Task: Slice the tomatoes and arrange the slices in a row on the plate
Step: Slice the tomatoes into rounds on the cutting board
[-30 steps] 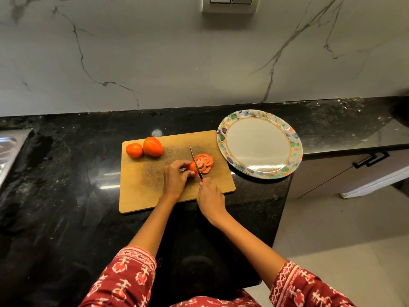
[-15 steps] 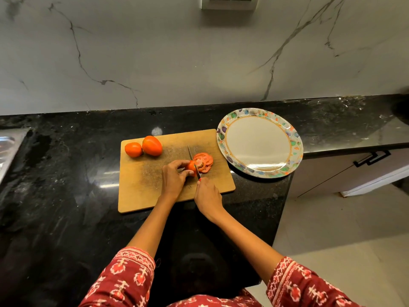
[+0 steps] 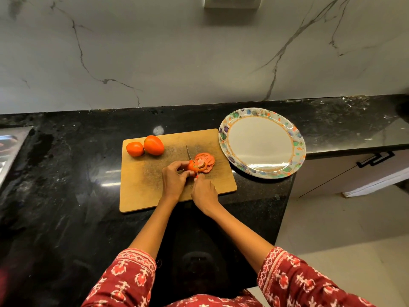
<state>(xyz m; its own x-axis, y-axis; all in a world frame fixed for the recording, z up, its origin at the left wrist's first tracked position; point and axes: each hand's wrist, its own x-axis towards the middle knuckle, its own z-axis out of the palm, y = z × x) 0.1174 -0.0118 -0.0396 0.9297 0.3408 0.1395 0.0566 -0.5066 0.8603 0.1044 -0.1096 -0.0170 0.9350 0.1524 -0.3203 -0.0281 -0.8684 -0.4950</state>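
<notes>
On the wooden cutting board [image 3: 143, 189] my left hand [image 3: 173, 180] pinches the remaining piece of a tomato [image 3: 192, 166]. My right hand [image 3: 203, 192] grips the knife [image 3: 188, 152] by its handle, and the blade stands in the tomato with its tip pointing away from me. Several cut slices [image 3: 205, 160] lie overlapped just right of the blade. Two whole tomatoes [image 3: 146, 146] sit at the board's far left corner. The white plate with a coloured rim [image 3: 261, 142] lies to the right of the board with nothing on it.
The board and plate rest on a black stone counter [image 3: 66, 173] whose right edge drops to the floor near the plate. A steel sink edge [image 3: 11, 147] shows at far left. A marble wall rises behind.
The knife has slid back toward me through the tomato, so less blade shows beyond it. My left hand stays on the tomato piece. The camera view shifted slightly.
</notes>
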